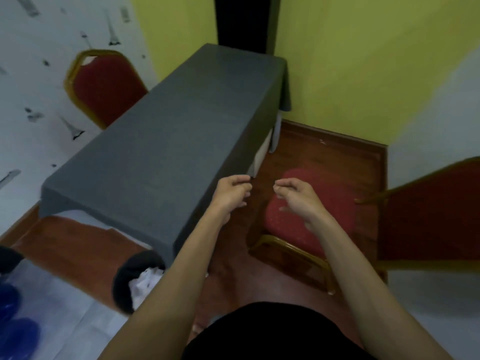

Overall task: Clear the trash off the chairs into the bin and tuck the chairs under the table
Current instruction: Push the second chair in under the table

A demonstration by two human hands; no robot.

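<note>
Head-worn view, steeply downward over table (161, 141)

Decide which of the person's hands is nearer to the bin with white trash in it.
Left. The left hand hangs by the grey table's near edge, above and right of the bin. The right hand hangs farther right, over the red chair seat.

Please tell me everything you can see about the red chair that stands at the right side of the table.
The red chair has a rounded, padded seat in speckled red fabric and a gold-coloured frame with visible legs. Its red backrest points right, away from the table, so it is pulled out, not tucked. It stands on the reddish wooden floor. No trash shows on the seat. The left hand and right hand hover above it, fingers curled, empty; contact is unclear.
</note>
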